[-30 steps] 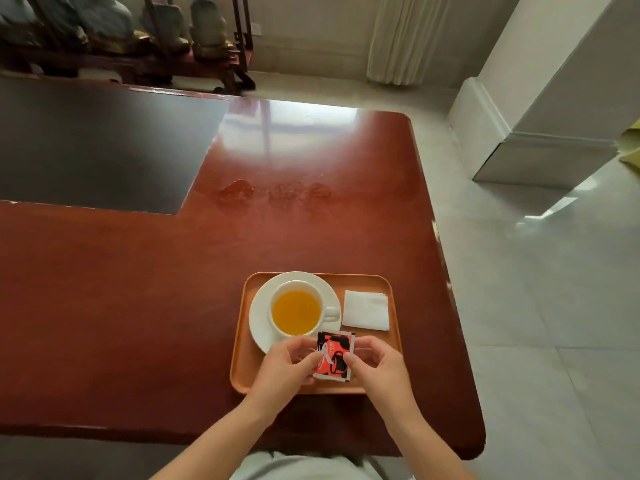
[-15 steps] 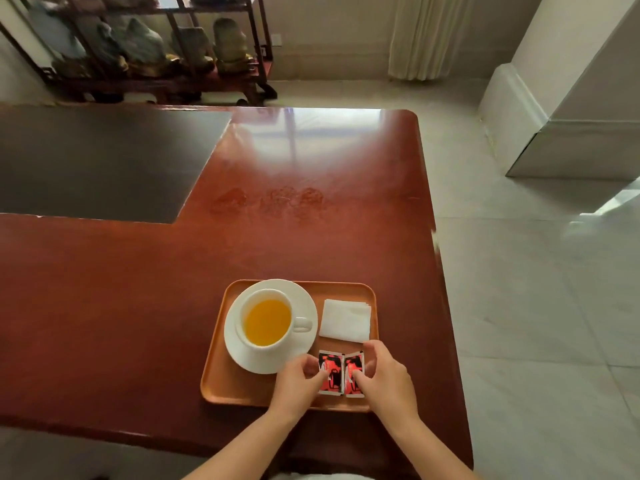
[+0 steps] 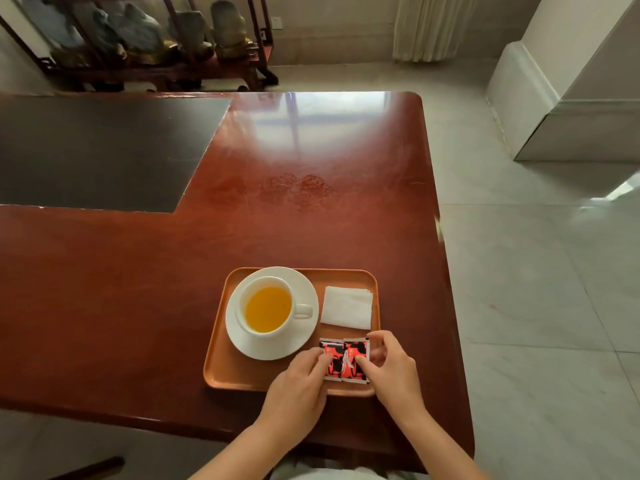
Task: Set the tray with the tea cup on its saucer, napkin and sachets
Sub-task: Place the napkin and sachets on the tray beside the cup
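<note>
Nearest the wearer, both hands work at the tray's 5 o'clock corner: the left hand [image 3: 299, 382] rests curled, its fingertips pressing the left sachet [image 3: 330, 358], while the right hand [image 3: 388, 367] pinches the right sachet [image 3: 356, 358] between thumb and forefinger, fingers narrowly spread. The two red-and-black packets lie flat, side by side and touching. To finish this step well, I would judge it best to slide them square to the tray's near rim, keep them clear of the saucer edge, then lift the fingers straight up so neither packet drags. At 10 o'clock from the sachets the tea cup [image 3: 266, 308], full of amber liquid, sits on its saucer [image 3: 273, 344], handle toward 3 o'clock; a careless nudge could slop it. At 12 o'clock lies the folded white napkin [image 3: 347, 307]. All rest on the orange tray [image 3: 221, 362], itself near the front edge of a glossy reddish wooden table [image 3: 311, 220] with a dark inset panel [image 3: 97, 150] at 10 o'clock. Beyond stand a shelf of stone ornaments [image 3: 145, 36], a pale curtain [image 3: 429, 26] and a tiled floor [image 3: 536, 306].
</note>
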Demonstrator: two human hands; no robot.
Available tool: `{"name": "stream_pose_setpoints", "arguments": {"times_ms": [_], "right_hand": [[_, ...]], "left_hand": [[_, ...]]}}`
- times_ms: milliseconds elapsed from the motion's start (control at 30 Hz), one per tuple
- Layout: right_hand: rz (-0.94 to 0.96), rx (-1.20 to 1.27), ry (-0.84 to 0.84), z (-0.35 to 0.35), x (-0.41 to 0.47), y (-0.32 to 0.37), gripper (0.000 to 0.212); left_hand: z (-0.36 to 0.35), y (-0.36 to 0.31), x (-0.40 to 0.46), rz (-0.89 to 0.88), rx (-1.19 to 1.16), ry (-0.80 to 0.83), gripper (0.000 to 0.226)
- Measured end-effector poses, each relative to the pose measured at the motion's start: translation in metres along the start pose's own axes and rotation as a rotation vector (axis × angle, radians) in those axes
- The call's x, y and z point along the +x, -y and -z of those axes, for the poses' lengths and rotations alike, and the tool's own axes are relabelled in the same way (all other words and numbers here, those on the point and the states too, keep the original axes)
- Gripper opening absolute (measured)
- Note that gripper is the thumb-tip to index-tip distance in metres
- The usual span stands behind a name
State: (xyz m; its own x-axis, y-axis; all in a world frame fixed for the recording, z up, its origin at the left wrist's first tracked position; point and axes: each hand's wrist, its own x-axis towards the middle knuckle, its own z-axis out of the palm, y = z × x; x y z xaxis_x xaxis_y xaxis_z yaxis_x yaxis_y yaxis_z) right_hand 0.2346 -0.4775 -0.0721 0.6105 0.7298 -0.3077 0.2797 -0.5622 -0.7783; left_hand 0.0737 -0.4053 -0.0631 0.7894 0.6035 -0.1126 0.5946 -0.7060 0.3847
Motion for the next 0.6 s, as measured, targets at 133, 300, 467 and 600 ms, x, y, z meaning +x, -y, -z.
{"name": "stream_pose_setpoints", "arguments": {"times_ms": [133,300,467,600], "right_hand": [[0.103,-0.253,-0.064,-0.009,-0.002,0.004,0.040],[0.403,-0.643,-0.181,-0.011,-0.005,-0.006,0.046],[0.561,-0.757,-0.174,-0.013,-0.007,-0.012,0.029],[0.530,-0.782,-0.178,-0.015,-0.008,-0.010,0.028]], "left_hand": [[-0.005,0.005,-0.007,-0.075,0.028,0.176,0.056],[-0.009,0.005,-0.008,-0.072,0.035,0.197,0.057],[-0.013,0.005,-0.011,-0.079,0.070,0.181,0.058],[-0.014,0.007,-0.014,-0.096,0.088,0.191,0.058]]}}
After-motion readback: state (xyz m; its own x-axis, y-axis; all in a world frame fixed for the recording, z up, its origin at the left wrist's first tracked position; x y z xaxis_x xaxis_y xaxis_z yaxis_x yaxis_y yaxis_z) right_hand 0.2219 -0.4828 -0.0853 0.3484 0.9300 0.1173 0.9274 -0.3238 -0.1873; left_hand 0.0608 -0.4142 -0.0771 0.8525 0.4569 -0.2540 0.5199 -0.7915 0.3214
